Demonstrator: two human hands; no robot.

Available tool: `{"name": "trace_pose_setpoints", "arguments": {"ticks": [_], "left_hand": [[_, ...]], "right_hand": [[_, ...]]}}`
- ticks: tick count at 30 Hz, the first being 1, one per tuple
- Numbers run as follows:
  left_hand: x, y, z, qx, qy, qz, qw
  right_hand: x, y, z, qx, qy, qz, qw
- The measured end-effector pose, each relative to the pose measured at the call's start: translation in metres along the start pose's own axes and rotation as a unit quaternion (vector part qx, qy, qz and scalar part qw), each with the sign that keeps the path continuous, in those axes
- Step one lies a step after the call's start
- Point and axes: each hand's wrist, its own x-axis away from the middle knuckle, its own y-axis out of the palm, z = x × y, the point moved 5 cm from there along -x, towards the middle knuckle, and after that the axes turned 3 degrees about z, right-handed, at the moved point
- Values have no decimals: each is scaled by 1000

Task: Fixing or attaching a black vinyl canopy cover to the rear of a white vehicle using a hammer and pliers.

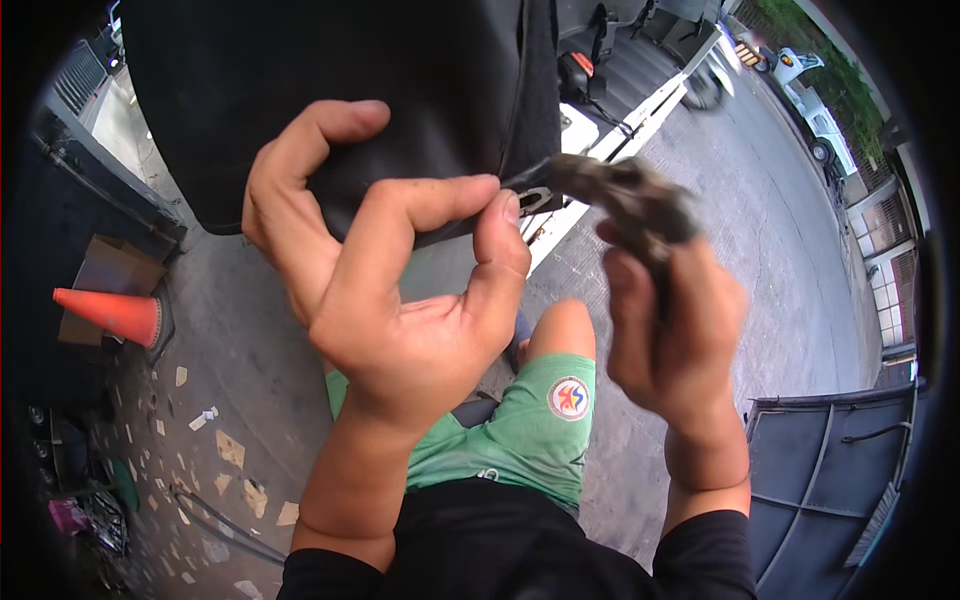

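A large, smooth black padded panel fills the upper middle, its right edge ending in a loose, dull black flap. My left hand is at the panel's lower right corner, thumb and index fingertip pinched together. Whatever sits between those fingertips is too small to make out. Just beside them shows a small pale metal piece with an oval hole. My right hand is wrapped round a dark, worn metal tool, smeared by motion. The tool's tip comes close to the left fingertips; its exact kind is unclear.
Behind the panel stands an open vehicle bed with a white rail. An orange cone lies by cardboard at left. Scraps litter the floor. A dark metal panel stands lower right; a white vehicle is up the road.
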Motion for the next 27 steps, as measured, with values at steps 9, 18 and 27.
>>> {"name": "trace_pose_setpoints", "arguments": {"ticks": [9, 18, 27], "left_hand": [[4, -1, 4, 19, -4, 13, 1000], [4, -4, 12, 12, 0, 21, 1000], [4, -3, 5, -13, 10, 6, 1000]], "right_hand": [[-2, -1, -4, 11, -94, 27, 995], [20, 10, 0, -90, -56, 95, 990], [-2, 16, -5, 40, 10, 6, 999]]}}
